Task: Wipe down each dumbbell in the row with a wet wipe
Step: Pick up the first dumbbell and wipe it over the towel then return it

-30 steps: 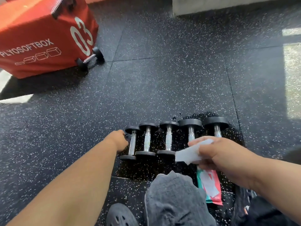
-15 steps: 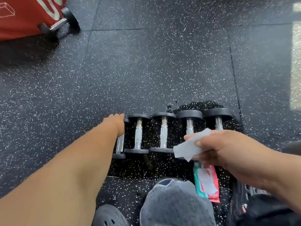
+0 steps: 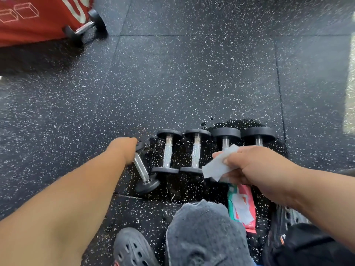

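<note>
Black white-speckled floor, red box, white wipe, black-and-chrome dumbbells

Leftmost dumbbell's far head behind left hand

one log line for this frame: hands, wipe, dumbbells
left hand: grips leftmost dumbbell, tilted out of row | right hand: holds wet wipe | other four dumbbells: in row | wipe pack: on floor
</note>
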A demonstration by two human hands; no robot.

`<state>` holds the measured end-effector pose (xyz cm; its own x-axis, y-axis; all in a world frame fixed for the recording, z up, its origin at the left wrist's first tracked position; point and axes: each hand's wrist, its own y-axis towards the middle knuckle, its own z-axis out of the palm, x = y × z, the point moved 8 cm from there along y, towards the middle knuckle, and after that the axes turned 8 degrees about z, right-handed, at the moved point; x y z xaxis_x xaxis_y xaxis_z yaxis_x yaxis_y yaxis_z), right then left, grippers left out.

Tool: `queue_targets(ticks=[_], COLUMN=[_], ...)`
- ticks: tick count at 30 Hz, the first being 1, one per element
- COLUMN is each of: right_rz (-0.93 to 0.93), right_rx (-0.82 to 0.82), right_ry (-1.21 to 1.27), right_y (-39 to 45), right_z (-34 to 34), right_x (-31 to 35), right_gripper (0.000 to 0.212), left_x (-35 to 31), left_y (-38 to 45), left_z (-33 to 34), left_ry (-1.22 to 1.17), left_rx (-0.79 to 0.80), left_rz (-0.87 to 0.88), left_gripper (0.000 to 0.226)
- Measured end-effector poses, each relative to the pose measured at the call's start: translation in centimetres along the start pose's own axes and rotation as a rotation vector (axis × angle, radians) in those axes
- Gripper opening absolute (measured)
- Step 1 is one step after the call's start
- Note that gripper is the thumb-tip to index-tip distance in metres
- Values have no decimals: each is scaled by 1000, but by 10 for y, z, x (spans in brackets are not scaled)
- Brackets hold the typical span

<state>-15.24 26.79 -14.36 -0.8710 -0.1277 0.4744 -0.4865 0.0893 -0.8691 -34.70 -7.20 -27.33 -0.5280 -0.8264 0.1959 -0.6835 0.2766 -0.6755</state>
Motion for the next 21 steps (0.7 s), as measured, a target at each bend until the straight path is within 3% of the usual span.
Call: queue_targets(ticks=[4,8,10,13,17,21], right_rz=[-47,-130,-225,-292,-366,-383], right_rx=[-21,-15,-70,-97,-75,-68], right_ry=[-8,-58,-120,-109,-82,1], right_y=[-23,-57,-79,-112,-142,-166], right_z=[2,9,2,-4,-3,0], right_x=[-2,-1,4,4,-6,-18], right_gripper=[31,22,21,37,15,15], left_x=[-10,-25,-28,-30,-27,-40], left_y=[-77,-129,-156,-206,-282,-353], left_z=[16,17,0,-30,-79,-131], left_ry=[-140,-134,-149,-182,-228,-257], left_rx=[-139,-174,-218,-307,-501,-686], left_rz=[-87,-122,-137,-155,-197,-226], left_gripper=[31,26,21,15,12,9])
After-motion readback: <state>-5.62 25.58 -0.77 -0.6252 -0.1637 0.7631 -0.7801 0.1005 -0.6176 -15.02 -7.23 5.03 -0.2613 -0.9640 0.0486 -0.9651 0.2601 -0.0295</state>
